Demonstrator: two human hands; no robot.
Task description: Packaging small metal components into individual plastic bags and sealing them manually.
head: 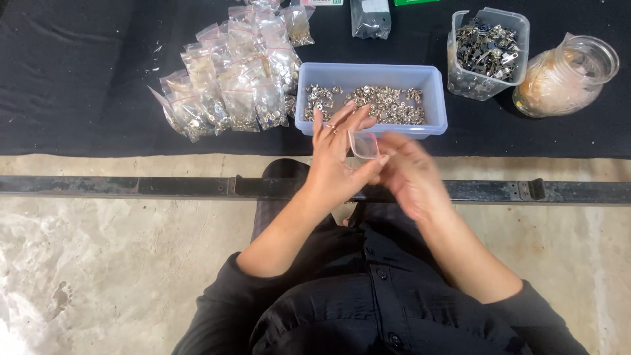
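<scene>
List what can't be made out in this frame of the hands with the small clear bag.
Head view only:
- Right hand: motion-blurred, so its finger positions and grip are unclear.
- Small clear bag: whether anything is inside is too small to tell.
- Left hand: its palm faces away.
- Blue tray: the metal pieces are too small to identify.
- Dark packet: cut off by the top edge.

Straight ahead of my hands the blue tray (434, 98) of metal fasteners blocks the way, its near wall just past my fingers. To its left a heap of filled clear bags (230, 85) crowds the black mat (72, 79); to its right stand a clear tub (486, 56) and a glass jar (565, 75). The mat's far left lies open, as does the strip before the dark rail (131, 187).
</scene>
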